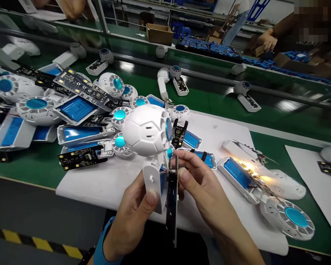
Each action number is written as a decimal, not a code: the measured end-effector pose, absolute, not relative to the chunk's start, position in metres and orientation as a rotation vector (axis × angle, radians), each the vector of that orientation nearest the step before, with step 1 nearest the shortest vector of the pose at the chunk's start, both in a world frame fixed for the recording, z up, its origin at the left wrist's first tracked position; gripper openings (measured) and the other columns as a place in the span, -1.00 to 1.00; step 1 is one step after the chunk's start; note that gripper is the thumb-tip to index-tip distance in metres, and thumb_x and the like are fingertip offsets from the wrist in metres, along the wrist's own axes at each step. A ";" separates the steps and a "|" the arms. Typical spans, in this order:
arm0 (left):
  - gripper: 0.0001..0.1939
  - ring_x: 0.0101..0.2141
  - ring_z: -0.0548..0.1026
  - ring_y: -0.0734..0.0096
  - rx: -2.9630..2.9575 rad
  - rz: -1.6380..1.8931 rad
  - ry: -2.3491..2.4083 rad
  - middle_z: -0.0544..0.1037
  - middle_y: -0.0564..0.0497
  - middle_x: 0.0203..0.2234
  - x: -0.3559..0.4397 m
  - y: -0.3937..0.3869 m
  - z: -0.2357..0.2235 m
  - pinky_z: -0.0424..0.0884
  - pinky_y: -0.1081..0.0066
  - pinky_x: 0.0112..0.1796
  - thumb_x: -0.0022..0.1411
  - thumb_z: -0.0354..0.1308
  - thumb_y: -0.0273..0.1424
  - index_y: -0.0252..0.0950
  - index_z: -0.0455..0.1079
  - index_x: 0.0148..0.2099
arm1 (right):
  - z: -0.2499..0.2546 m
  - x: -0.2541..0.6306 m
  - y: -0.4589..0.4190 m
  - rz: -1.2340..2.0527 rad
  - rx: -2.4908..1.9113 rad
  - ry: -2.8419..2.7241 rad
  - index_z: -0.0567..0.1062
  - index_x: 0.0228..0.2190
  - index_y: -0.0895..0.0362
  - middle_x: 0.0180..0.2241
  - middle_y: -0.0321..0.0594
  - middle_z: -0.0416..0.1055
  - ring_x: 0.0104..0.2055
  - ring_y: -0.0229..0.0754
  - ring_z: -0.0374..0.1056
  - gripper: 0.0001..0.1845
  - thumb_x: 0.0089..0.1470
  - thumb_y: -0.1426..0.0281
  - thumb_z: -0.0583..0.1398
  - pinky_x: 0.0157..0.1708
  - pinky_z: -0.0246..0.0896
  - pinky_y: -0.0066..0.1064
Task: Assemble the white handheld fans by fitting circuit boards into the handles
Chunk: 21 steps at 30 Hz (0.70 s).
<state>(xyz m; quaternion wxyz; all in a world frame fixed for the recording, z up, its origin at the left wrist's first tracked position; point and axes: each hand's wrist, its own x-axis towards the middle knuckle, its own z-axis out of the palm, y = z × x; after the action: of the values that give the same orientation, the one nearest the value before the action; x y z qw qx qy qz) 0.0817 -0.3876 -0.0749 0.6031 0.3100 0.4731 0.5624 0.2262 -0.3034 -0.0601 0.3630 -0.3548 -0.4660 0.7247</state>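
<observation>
At the lower centre of the frame, the left hand (pixel 134 217) grips the white handle of a fan (pixel 150 138), with the thumb pressed on the flat side so that the open side of the handle faces to the right. The round white head of the fan stands above the hands, raised over the bench (pixel 22 163), probably to keep the inside of the handle in clear view. The right hand (pixel 201 182) pinches the top of a long black board (pixel 172 200) between thumb and fingers. The board hangs upright just beside the open handle, and thin wires seem to join the 2 parts, which may explain why they are held so close together.

Under the hands lies a white sheet (pixel 99 180), likely to protect the parts. At the right on it lie more open fans (pixel 264 187), one with a row of small lights glowing.

At the left of the frame is a pile (pixel 71 114) of white fan heads with blue centres, blue batteries and black boards, near the left hand for easy reach.

Further up, a green belt (pixel 209 99) carries single fans, well apart from each other. At the upper right, another person's hand (pixel 266 40) works over blue parts.
</observation>
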 end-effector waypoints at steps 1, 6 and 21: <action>-0.42 -0.31 0.60 0.18 0.694 1.306 1.095 0.66 -0.07 -0.35 0.082 -0.388 -0.073 0.50 0.36 -0.28 0.28 0.19 0.09 -0.28 0.45 0.08 | -0.059 0.225 -0.304 1.901 -0.891 -1.196 0.52 -0.08 0.01 -0.33 -0.31 0.42 -0.52 -0.36 0.32 -0.66 0.18 0.13 0.37 -0.56 0.32 -0.56; -0.41 -0.29 0.62 0.14 0.733 1.281 1.102 0.65 -0.10 -0.28 0.081 -0.390 -0.070 0.53 0.35 -0.32 0.29 0.15 0.11 -0.25 0.48 0.10 | -0.059 0.225 -0.305 1.859 -0.805 -1.195 0.56 -0.36 0.06 -0.50 -0.36 0.36 -0.62 -0.39 0.24 -0.78 0.15 0.20 0.40 -0.67 0.16 -0.60; -0.54 -0.50 0.55 0.36 0.395 1.264 0.881 0.58 0.00 -0.40 0.082 -0.384 -0.078 0.50 0.50 -0.58 0.34 0.16 0.01 -0.25 0.46 0.04 | -0.036 0.223 -0.303 1.096 -1.028 -1.685 0.57 -0.36 0.00 -0.51 -0.36 0.41 -0.57 -0.30 0.26 -0.89 0.24 0.37 0.28 -0.60 0.18 -0.47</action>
<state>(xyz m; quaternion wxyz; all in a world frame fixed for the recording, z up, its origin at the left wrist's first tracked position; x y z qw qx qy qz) 0.0817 -0.3839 -0.0778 0.7002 0.1775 0.3955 0.5673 0.2227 -0.3031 -0.0362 0.4277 -0.4116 -0.6746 0.4388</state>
